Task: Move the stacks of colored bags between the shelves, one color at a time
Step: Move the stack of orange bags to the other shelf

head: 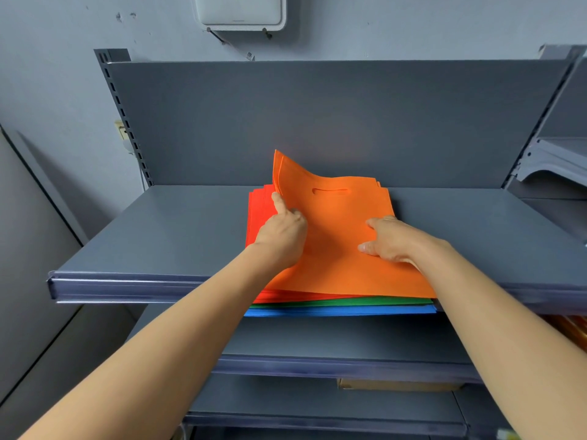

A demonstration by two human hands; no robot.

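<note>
My left grip [281,230] grasps the left edge of the orange bags [336,242]. Its fingers are tucked under and the thumb lies along the raised edge, so that far corner curls up. My right grip [390,239] is released, lying flat on top of the orange bags and pressing them down.

The orange bags lie on top of the pile on the top shelf [158,236], with the near edge hanging over the front lip. To do this step well, I judge that I should slide the left fingers deeper until they sit under every orange bag and no red one. Then I should bring the right thumb under the opposite edge and lift both sides level. The fabric looks limp and slippery, so a one-sided lift could fan the stack or drag the red bags [257,217] along.

Counted: four colours in the pile, one stack each, with orange on top, then red, green bags [349,302] and blue bags [343,311]. I cannot count the bags within a stack. I see three shelves: the top one, the next shelf [317,341] and a lower shelf [286,404].
</note>
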